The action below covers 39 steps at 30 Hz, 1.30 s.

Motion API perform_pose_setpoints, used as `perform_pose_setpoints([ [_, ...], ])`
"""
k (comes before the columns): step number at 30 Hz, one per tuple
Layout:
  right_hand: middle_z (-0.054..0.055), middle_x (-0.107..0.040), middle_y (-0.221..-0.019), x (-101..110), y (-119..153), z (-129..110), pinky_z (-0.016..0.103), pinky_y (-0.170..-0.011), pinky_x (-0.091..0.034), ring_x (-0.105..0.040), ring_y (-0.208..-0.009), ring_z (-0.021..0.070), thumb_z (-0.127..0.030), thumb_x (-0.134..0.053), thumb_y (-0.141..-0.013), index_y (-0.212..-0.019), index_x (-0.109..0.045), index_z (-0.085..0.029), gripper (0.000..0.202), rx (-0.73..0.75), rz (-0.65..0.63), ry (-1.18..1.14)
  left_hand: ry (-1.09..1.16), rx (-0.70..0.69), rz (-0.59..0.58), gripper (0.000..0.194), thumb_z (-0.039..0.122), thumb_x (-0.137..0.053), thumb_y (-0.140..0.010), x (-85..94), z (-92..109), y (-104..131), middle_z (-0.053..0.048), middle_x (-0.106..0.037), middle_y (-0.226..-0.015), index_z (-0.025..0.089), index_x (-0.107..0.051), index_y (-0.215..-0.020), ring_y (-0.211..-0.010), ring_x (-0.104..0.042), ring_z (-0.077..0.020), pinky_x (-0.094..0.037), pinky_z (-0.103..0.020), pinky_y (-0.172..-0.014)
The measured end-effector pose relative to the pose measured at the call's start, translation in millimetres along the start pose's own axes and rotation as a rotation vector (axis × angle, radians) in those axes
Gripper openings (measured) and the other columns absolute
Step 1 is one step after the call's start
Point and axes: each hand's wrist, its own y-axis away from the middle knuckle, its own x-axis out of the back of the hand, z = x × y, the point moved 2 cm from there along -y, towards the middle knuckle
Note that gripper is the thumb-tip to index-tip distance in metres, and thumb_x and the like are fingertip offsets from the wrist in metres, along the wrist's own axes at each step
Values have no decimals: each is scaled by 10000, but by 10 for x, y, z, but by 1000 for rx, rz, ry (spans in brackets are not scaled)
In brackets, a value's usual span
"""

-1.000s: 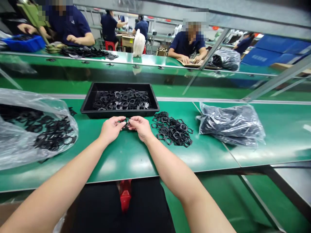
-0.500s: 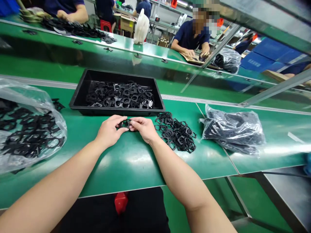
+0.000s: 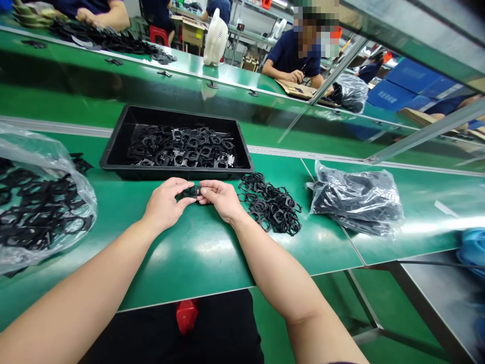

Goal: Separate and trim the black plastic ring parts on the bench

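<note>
A small black part with a round opening (image 3: 192, 192) is held between both hands, just in front of the black tray (image 3: 176, 173). My left hand (image 3: 166, 205) pinches its left side between thumb and fingers. At its right end, the thumb and fingers of my right hand (image 3: 222, 198) are closed on the same part. Many similar black parts (image 3: 189, 146) lie in the tray. Right of my right hand, black ring-shaped pieces (image 3: 278, 205) form a loose pile on the green table (image 3: 189, 263).
An open clear bag of black parts (image 3: 41, 202) lies at the left. On the right is a clear bag with black contents (image 3: 358, 199). Beyond a ledge, a person (image 3: 295, 58) sits at another bench, near a white fan (image 3: 215, 39). A metal post rises at the right.
The view has shifted slightly, so the tray and bags appear a little further left. Both hands still hold the black part, which looks slightly tilted. The person across the bench has moved their hands.
</note>
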Motion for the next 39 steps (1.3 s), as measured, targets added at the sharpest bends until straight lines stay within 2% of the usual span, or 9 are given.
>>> perform_pose_setpoints([
  [4,-26,-655,-630,-9,5,-13,208,-546,-513,-619,-554,87,-298,-792,-597,-928,-616,-146,404,29,-24,-2,-51,-46,55,318,379,-621,-777,30,49,7,-47,-659,-1053,230,-680,-1051,-987,-583,-218,-457,-337,-868],
  [9,-22,-665,-659,-28,25,-36,203,-555,-488,-585,-556,71,-279,-781,-614,-941,-617,-150,388,52,-80,4,-62,-81,22,301,375,-623,-778,34,85,-1,-44,-667,-1042,233,-687,-1036,-972,-582,-213,-457,-339,-865],
  [18,-12,-681,-664,-46,47,-27,193,-530,-450,-576,-544,73,-266,-786,-601,-935,-627,-151,388,45,-72,-29,36,-60,-6,306,354,-651,-759,16,84,6,-36,-666,-1028,242,-686,-1042,-954,-605,-192,-465,-316,-874],
  [24,-2,-688,-691,-53,71,-77,191,-523,-464,-588,-557,81,-270,-802,-581,-944,-621,-154,422,13,-81,-129,82,-46,34,304,366,-653,-754,38,105,-11,-39,-669,-1017,229,-690,-1023,-948,-614,-192,-470,-328,-892],
  [29,-20,-667,-656,-59,71,-85,177,-506,-464,-578,-541,71,-279,-798,-589,-936,-626,-154,407,34,-91,-97,142,-10,24,296,364,-650,-752,19,82,-1,-36,-643,-994,236,-691,-1016,-889,-617,-176,-513,-307,-805],
  [33,-6,-686,-710,-68,68,-75,194,-518,-489,-597,-570,84,-323,-776,-615,-948,-642,-168,391,23,-101,-83,182,4,25,296,341,-655,-741,9,87,5,-44,-604,-996,237,-691,-1017,-868,-601,-172,-521,-316,-773],
  [36,9,-695,-743,-70,61,-69,198,-537,-495,-606,-602,89,-306,-791,-597,-919,-653,-165,378,29,-83,-64,353,96,54,414,340,-728,-657,6,86,-4,-65,-564,-1104,222,-667,-1049,-857,-600,-174,-526,-343,-775],
  [39,13,-692,-742,-63,55,-68,203,-546,-491,-596,-601,86,-299,-807,-574,-890,-656,-158,377,43,-51,-49,720,359,47,562,348,-770,-603,-13,58,-18,-79,-588,-1090,180,-607,-1115,-787,-616,-153,-533,-348,-743],
])
